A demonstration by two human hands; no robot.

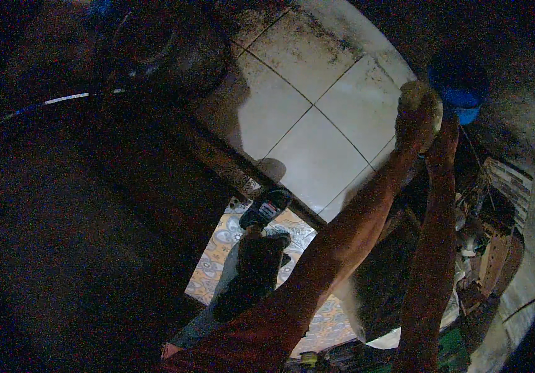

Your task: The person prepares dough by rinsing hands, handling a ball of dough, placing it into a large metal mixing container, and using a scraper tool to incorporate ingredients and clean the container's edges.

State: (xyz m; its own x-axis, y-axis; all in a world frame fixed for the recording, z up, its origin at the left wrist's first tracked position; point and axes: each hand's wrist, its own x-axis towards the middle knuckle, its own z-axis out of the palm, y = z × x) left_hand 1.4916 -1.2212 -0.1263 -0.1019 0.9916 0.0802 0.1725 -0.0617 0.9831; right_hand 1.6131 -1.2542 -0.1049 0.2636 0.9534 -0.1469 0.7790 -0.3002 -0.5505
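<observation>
Both my arms stretch far forward to the right, over the edge of the white tiles. My left hand [414,124] is closed around a pale, rounded object [437,119] whose kind I cannot make out in the dim light. Close beside it on the right is my right hand [445,140], near the same object; its fingers are lost in shadow. Just beyond the hands stands a blue plastic container, perhaps a bucket [465,102].
White floor tiles [317,143] with dirt at the far side lie ahead. A dark sill [230,165] separates them from patterned tiles [218,255], where my foot wears a dark slipper [267,208]. At right are a pale slatted rack [513,186] and piled clutter [488,261].
</observation>
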